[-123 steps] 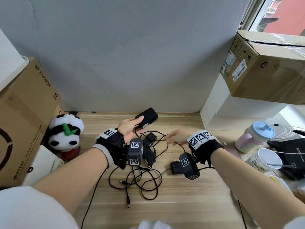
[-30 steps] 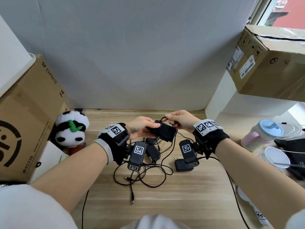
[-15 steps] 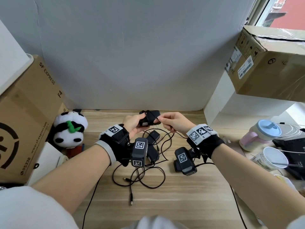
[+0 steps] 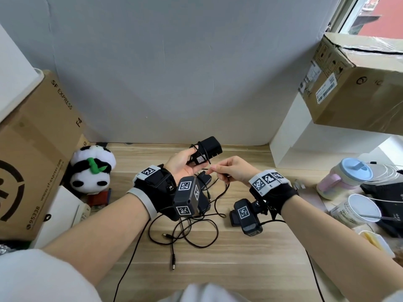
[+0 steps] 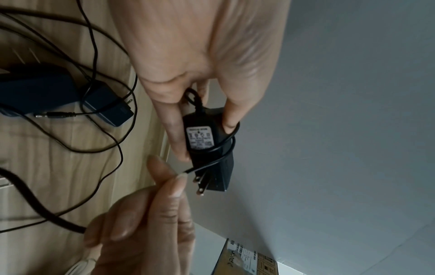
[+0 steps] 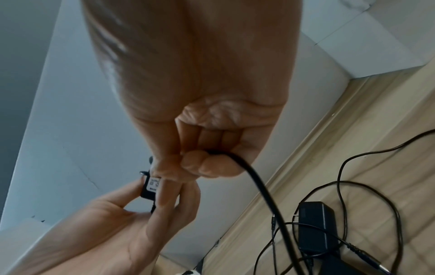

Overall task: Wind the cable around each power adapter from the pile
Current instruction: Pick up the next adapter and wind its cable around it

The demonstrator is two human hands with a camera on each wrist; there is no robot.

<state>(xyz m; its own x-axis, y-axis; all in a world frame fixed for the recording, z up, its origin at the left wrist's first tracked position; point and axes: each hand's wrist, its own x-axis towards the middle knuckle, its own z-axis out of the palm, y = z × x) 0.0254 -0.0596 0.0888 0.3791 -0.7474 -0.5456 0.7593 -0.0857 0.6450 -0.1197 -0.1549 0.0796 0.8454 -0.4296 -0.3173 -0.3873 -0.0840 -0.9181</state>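
My left hand (image 4: 195,159) holds a black power adapter (image 4: 206,149) above the back of the table, thumb on one side and fingers on the other (image 5: 175,134). Its prongs (image 5: 200,183) point toward my right hand. The thin black cable (image 5: 226,147) loops round the adapter's body. Just to the right, my right hand (image 4: 212,170) pinches that cable (image 6: 247,171) between thumb and forefinger, with the rest trailing down to the table. The pile below holds other black adapters (image 4: 205,179) and loose tangled cables (image 4: 192,232).
A large cardboard box (image 4: 32,149) and a panda plush (image 4: 91,171) stand at the left. A white shelf (image 4: 290,136) with another cardboard box (image 4: 353,83) stands at the right, with cups (image 4: 346,177) and wires beside it. A grey wall closes the back.
Four seconds ago the cable hung loose; now it loops round the adapter. Since half a second ago my right hand has dropped slightly with the cable, and the adapter has tipped up.
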